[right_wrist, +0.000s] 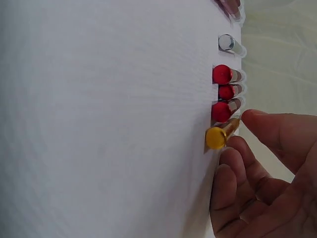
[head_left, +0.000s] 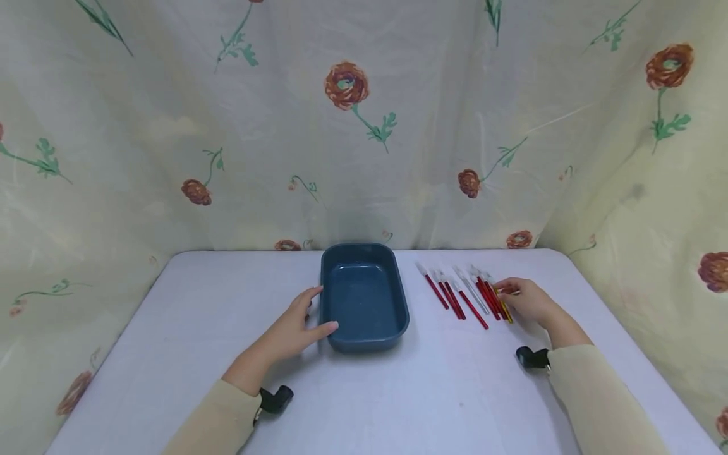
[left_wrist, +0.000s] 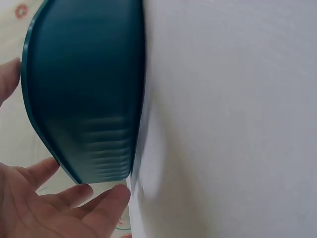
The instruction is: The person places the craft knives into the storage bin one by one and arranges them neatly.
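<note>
A dark blue rectangular plastic bin [head_left: 364,297] stands in the middle of the table. My left hand [head_left: 297,323] touches its left side and near corner with spread fingers [left_wrist: 47,173]; the bin's outer wall [left_wrist: 89,89] shows ridges in the left wrist view. To the bin's right lies a loose row of slim pens with clear caps, several with red barrels [head_left: 474,309] and one with a silver barrel [head_left: 478,297]. At the row's right end, my right hand [head_left: 526,299] pinches a yellow pen [right_wrist: 216,138] between thumb and index finger, close beside the red ones.
A white cloth covers the table [head_left: 227,303]. Pale curtains with a flower print [head_left: 347,158] hang behind it and along both sides. A small black camera [head_left: 277,399] is strapped to the left wrist and another black camera [head_left: 531,357] to the right.
</note>
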`<state>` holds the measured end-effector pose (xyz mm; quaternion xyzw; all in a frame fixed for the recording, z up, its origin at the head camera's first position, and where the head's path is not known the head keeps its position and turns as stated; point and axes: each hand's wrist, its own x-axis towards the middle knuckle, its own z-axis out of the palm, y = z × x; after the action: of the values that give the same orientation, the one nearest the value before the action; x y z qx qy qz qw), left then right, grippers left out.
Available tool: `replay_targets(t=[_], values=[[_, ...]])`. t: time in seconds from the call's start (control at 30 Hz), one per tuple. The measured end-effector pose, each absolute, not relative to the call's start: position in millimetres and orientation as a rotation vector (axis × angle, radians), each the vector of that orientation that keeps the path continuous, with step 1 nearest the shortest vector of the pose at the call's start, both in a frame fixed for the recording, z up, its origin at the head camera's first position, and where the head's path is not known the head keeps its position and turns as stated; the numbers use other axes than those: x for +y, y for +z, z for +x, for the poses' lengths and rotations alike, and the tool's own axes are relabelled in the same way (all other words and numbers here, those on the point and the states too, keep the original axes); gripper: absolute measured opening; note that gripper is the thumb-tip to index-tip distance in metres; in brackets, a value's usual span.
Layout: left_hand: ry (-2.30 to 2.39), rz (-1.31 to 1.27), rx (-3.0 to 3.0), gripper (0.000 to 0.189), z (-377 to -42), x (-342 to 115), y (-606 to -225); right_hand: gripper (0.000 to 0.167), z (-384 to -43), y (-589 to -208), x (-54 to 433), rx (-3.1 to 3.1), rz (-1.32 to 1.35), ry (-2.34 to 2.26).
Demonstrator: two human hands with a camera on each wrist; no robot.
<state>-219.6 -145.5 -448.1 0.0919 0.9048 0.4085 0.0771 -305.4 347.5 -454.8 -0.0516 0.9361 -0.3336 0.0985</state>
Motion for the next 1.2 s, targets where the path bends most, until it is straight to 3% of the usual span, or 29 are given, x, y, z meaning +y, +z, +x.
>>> replay_targets(t=[0.77,1.2], values=[[1.495,0.195,2.495,0.104,-220,-141,-455,0.041,-312,-455,357,2.726,-0.111,-0.902],[1.469,0.151,2.514,0.108,-221,-138,-457,0.049,-300,-449,356,2.665,-0.071,-1.118]])
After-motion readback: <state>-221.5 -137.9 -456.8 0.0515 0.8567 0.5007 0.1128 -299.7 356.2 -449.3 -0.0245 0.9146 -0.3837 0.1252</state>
